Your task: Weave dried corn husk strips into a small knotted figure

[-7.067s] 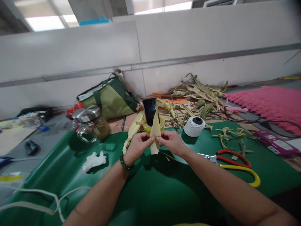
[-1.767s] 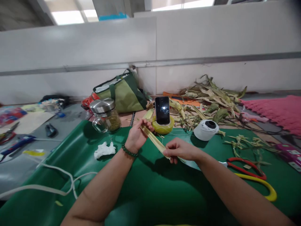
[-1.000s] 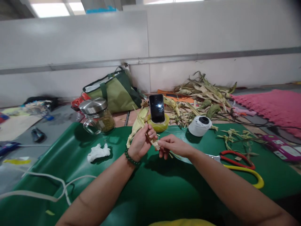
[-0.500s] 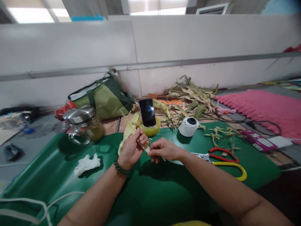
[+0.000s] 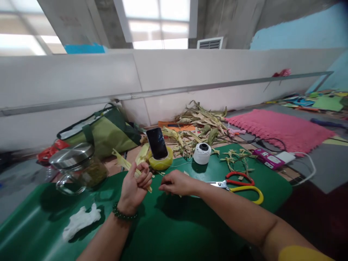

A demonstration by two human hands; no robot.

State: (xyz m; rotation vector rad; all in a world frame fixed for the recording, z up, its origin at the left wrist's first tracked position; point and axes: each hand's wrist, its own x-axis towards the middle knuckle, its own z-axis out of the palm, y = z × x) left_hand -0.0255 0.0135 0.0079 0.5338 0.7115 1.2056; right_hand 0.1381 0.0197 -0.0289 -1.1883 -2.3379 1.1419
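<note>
My left hand (image 5: 137, 185) is closed around a folded pale corn husk (image 5: 123, 162), palm turned up. The husk's long end sticks out to the upper left and a short tip shows below the fingers. Just to the right, apart from the husk, my right hand (image 5: 178, 183) has its fingers pinched together low over the green mat (image 5: 174, 228); whether anything is between them is hidden. Beyond the hands, a phone (image 5: 157, 143) leans in a roll of yellow tape (image 5: 162, 163). A white thread spool (image 5: 202, 153) stands to the right, with a thin thread running left from it.
Scissors (image 5: 236, 185) with red and yellow handles lie beside my right forearm. A lidded glass mug (image 5: 78, 168) and crumpled white tissue (image 5: 81, 220) are at left. Behind are a green bag (image 5: 108, 132), a husk pile (image 5: 202, 117), a pink cloth (image 5: 280, 127) and a purple power strip (image 5: 268, 158).
Earlier both hands held the husk. My right hand has now come off it and sits apart to the right, while my left hand keeps it. The view has swung right and up.
</note>
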